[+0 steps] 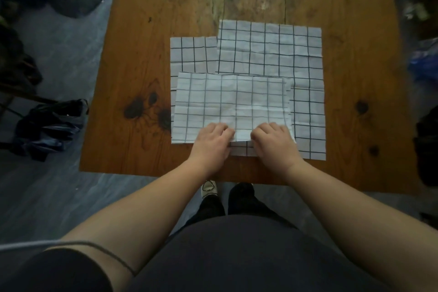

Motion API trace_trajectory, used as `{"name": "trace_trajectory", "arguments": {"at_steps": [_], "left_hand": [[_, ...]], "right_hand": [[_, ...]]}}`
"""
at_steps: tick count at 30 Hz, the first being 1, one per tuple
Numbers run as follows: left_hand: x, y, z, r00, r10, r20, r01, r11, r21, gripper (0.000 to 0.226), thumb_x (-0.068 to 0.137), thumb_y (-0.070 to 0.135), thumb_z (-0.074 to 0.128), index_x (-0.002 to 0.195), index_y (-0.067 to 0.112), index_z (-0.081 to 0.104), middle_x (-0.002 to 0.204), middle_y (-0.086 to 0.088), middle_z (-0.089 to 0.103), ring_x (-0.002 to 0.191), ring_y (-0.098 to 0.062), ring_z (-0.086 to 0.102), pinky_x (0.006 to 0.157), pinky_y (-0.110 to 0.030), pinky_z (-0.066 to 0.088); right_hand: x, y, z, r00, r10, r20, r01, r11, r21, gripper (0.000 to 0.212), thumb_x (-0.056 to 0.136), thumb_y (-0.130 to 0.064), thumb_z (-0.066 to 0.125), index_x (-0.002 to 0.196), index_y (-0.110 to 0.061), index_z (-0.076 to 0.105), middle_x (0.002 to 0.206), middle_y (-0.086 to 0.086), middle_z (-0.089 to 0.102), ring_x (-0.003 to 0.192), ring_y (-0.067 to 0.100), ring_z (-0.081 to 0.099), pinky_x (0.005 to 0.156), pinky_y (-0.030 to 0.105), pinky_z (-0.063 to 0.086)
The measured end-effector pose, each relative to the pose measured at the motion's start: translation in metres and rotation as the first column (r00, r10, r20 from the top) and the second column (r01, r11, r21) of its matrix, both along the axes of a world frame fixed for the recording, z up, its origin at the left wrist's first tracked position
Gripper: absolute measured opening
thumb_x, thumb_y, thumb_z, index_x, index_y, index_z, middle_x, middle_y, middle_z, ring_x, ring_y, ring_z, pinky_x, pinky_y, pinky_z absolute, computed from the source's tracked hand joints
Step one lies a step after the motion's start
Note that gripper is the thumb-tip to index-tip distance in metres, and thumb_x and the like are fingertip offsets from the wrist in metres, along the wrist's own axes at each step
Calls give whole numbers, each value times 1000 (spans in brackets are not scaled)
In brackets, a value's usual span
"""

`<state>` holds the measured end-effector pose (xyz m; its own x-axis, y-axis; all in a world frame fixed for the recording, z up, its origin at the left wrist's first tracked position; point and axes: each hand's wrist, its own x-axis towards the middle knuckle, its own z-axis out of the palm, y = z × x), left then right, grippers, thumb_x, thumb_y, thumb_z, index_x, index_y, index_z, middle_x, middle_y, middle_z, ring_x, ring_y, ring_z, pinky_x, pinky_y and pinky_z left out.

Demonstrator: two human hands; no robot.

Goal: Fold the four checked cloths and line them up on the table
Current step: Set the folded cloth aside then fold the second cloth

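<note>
As my left hand (211, 142) and right hand (275, 142) pinched the near hem of the topmost white black-checked cloth (230, 99), atop the other checked cloths (270, 50) on the brown wooden table (142, 54), I judged an even lift best.

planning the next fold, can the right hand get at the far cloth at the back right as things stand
Probably yes, once freed: the right hand pinches the near edge of the top cloth. The far cloth lies bare beyond it, with nothing standing between.
</note>
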<state>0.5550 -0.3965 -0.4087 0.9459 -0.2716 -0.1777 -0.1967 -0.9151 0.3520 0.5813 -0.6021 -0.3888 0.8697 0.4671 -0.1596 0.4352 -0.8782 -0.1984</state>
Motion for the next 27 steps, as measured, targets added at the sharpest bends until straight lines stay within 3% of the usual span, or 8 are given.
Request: {"name": "trace_trajectory", "arguments": {"at_steps": [5, 12, 18, 23, 27], "left_hand": [[2, 2, 10, 995, 95, 35, -95, 995, 5, 60, 93, 19, 62, 150, 22, 42, 152, -4, 47, 140, -26, 39, 114, -44, 33], [0, 35, 31, 974, 114, 196, -82, 982, -169, 40, 90, 5, 65, 129, 11, 66, 125, -8, 71, 116, -28, 65, 99, -44, 53], [-9, 68, 73, 948, 146, 283, -76, 967, -245, 31, 93, 7, 65, 122, 16, 71, 124, -3, 72, 116, -22, 67, 102, -39, 52], [-7, 99, 117, 981, 160, 108, -130, 961, -244, 29, 99, 16, 56, 123, 27, 68, 126, 5, 69, 114, -16, 64, 94, -37, 56], [-5, 118, 147, 968, 243, 54, -204, 898, -389, 30, 99, 14, 57, 124, 28, 67, 118, 10, 69, 103, -4, 60, 84, -22, 51]], "right_hand": [[-9, 6, 29, 998, -29, 54, 25, 997, 73, 8, 98, -24, 55, 97, -20, 62, 97, -2, 62, 89, 21, 56, 81, 39, 47], [-29, 24, 61, 995, -94, -25, 97, 981, 170, 22, 98, -33, 53, 113, -20, 64, 109, -4, 64, 96, 15, 58, 82, 35, 50], [-22, 47, 99, 976, -206, -74, 218, 946, 240, 28, 101, -33, 50, 124, -23, 59, 120, -7, 62, 109, 12, 55, 89, 35, 51], [-7, 65, 133, 958, -233, -167, 279, 894, 350, 27, 102, -35, 48, 125, -30, 60, 117, -13, 66, 105, 3, 57, 89, 30, 51], [-3, 77, 158, 971, -129, -200, 196, 910, 366, 32, 100, -28, 57, 132, -31, 58, 127, -16, 62, 113, -2, 50, 95, 23, 42]]}}
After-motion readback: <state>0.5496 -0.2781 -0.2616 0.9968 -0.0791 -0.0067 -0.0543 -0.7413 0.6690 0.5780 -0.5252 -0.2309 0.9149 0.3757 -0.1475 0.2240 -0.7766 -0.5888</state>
